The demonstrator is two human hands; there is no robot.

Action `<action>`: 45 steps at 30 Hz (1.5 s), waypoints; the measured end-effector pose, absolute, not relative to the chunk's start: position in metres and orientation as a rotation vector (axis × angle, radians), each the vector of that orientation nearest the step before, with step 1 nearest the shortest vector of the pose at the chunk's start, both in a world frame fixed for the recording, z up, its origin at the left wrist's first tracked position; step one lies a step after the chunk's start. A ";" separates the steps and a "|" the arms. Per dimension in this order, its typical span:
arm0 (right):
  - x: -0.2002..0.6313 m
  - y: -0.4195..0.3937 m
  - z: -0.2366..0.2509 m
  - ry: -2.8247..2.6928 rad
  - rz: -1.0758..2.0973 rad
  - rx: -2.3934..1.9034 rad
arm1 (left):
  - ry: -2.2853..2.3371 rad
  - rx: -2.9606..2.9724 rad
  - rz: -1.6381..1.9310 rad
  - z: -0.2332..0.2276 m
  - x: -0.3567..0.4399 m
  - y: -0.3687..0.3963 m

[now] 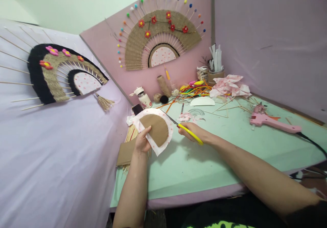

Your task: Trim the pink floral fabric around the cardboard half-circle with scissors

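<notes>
My left hand [142, 141] holds up a half-round piece of brown cardboard [156, 128] backed by white fabric with pink dots [163, 147], whose edge sticks out around the cardboard. My right hand [192, 131] grips yellow-handled scissors [189, 133], and their blades point up and left at the fabric's right edge. Both hands hover over the pale green table [219, 160].
A pink glue gun [270, 121] with a black cord lies at right. Wooden skewers [130, 136] and a cardboard piece [125, 152] lie under my left hand. Twine, a small bottle [143, 97], coloured strips, pink fabric scraps [230, 85] and a cup crowd the back. Decorated fans hang on the walls.
</notes>
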State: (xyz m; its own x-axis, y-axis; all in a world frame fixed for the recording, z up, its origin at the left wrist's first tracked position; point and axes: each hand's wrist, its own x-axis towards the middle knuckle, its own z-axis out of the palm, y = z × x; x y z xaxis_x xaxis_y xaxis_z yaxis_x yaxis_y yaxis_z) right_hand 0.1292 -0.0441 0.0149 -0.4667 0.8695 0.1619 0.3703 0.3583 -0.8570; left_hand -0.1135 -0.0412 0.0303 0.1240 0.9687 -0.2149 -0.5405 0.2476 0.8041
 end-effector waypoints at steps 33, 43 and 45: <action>0.129 -0.043 0.013 -2.016 1.029 -1.043 | 0.842 0.637 1.238 0.032 -0.110 -0.043; 0.129 -0.042 0.012 -2.010 1.020 -1.055 | 0.868 0.627 1.265 0.032 -0.109 -0.043; 0.129 -0.041 0.010 -2.011 1.016 -1.060 | 0.869 0.628 1.265 0.033 -0.108 -0.043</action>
State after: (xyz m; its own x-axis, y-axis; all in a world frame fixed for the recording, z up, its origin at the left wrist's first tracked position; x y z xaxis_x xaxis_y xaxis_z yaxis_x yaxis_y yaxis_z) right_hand 0.1292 -0.0408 0.0101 -0.4699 0.8646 0.1780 0.3693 0.3757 -0.8500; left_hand -0.1078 -0.0431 0.0327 0.0682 0.9757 -0.2082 -0.5441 0.2113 0.8120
